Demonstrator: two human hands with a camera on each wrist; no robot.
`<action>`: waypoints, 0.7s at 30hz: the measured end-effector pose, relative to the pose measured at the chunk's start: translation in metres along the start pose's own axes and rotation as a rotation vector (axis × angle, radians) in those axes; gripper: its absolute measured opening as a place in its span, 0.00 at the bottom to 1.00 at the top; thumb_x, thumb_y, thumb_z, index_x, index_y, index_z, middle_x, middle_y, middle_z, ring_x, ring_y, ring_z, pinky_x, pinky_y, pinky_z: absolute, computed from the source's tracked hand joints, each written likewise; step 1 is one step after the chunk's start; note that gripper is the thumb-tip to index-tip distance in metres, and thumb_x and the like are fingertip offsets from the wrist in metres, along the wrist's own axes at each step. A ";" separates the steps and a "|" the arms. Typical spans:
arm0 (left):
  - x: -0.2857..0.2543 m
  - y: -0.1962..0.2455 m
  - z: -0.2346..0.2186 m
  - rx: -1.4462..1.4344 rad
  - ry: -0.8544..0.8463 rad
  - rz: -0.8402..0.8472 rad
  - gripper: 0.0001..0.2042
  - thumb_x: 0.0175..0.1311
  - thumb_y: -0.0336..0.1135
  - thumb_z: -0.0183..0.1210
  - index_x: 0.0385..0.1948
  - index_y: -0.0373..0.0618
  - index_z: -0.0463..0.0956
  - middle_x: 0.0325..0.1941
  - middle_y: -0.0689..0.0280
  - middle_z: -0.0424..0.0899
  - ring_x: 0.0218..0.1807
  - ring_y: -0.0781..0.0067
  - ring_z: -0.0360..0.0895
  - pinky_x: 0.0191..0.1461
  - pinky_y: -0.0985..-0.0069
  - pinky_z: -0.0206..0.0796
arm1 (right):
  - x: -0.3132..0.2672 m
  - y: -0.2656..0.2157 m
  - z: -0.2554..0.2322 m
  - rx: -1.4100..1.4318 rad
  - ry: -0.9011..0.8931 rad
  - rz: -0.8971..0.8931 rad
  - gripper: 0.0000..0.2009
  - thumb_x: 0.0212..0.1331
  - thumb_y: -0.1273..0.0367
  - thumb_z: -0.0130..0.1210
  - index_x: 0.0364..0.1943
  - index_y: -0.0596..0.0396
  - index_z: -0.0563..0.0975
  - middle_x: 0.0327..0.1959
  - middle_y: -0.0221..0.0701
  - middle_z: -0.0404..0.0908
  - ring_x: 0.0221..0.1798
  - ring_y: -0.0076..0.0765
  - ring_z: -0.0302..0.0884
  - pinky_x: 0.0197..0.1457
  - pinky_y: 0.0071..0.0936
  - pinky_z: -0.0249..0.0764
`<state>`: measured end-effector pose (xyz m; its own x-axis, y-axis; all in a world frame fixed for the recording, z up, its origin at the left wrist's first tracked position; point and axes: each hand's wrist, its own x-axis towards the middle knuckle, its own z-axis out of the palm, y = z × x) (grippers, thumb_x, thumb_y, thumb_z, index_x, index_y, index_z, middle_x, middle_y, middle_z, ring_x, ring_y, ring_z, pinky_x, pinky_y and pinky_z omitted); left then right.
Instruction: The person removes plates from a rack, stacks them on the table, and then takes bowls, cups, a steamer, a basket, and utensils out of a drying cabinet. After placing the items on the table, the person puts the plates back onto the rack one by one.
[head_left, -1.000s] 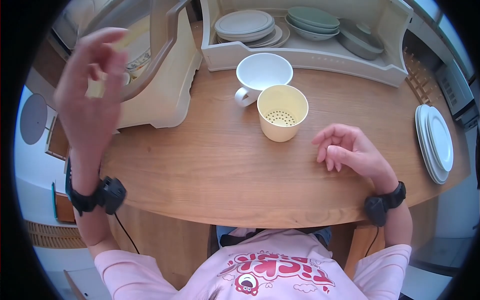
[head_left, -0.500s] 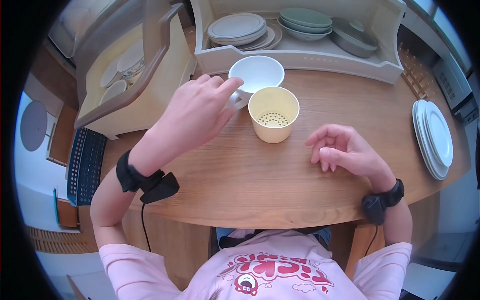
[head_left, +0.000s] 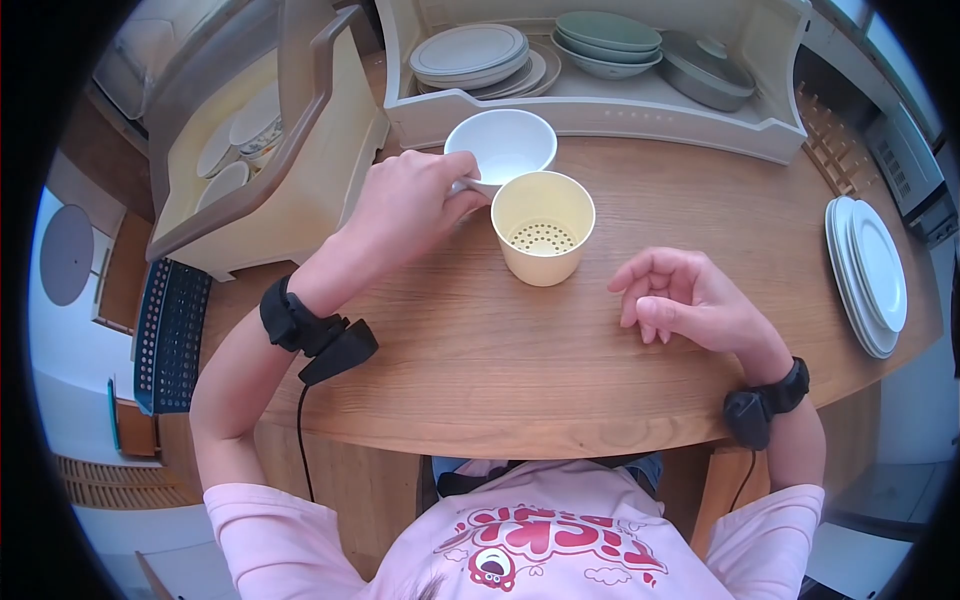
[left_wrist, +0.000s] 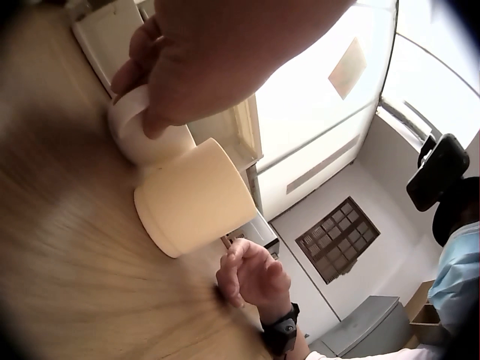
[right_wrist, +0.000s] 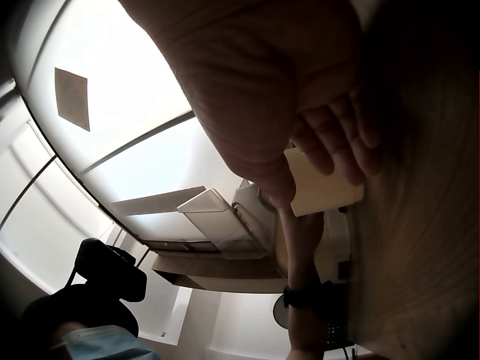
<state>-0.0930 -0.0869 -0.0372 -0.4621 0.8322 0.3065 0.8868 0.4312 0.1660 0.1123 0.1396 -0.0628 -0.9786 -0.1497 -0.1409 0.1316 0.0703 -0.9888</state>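
Note:
My left hand (head_left: 405, 205) is at the left side of a white mug (head_left: 512, 138), thumb and fingers pinching its handle. In the left wrist view the mug's handle (left_wrist: 129, 111) shows between the fingertips and thumb. In front of the mug stands a pale yellow cup (head_left: 543, 268) with small holes in its bottom, upright on the table and overlapping the mug's rim. My right hand (head_left: 690, 295) rests on the table to the right of the yellow cup, fingers loosely curled and holding nothing.
A cream bin (head_left: 300, 190) with a brown rim, at the left, holds several bowls. Behind the mug, a cream rack (head_left: 600, 122) holds stacked plates (head_left: 468, 55), green dishes (head_left: 608, 35) and a grey lidded pot (head_left: 705, 75). White plates (head_left: 880, 270) and a wooden rack (head_left: 835, 150) are at the right.
My left hand has come from above the bin, rightward to the white mug, and has taken hold of its handle. My right hand has stayed in place.

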 end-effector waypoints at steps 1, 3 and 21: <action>-0.001 -0.001 -0.001 0.001 0.000 0.000 0.06 0.56 0.33 0.60 0.33 0.42 0.78 0.26 0.58 0.82 0.29 0.59 0.80 0.34 0.68 0.70 | 0.000 0.000 0.000 0.005 -0.001 0.001 0.16 0.60 0.64 0.58 0.46 0.61 0.74 0.29 0.24 0.77 0.27 0.15 0.72 0.29 0.13 0.69; -0.003 -0.001 -0.002 -0.056 0.012 -0.034 0.07 0.56 0.32 0.61 0.33 0.40 0.78 0.25 0.57 0.82 0.27 0.60 0.79 0.33 0.70 0.68 | 0.000 0.000 -0.001 0.005 -0.004 0.000 0.16 0.60 0.64 0.58 0.46 0.61 0.74 0.29 0.24 0.77 0.27 0.15 0.72 0.29 0.13 0.69; -0.046 0.043 -0.102 -0.090 0.262 -0.012 0.06 0.59 0.29 0.60 0.36 0.41 0.79 0.28 0.70 0.81 0.29 0.86 0.71 0.32 0.84 0.61 | -0.001 -0.001 -0.001 0.007 -0.005 0.013 0.16 0.60 0.64 0.58 0.47 0.61 0.74 0.30 0.26 0.78 0.28 0.15 0.72 0.30 0.13 0.69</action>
<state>-0.0341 -0.1418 0.0513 -0.4686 0.7038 0.5339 0.8826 0.3981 0.2499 0.1130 0.1402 -0.0617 -0.9761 -0.1535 -0.1540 0.1455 0.0649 -0.9872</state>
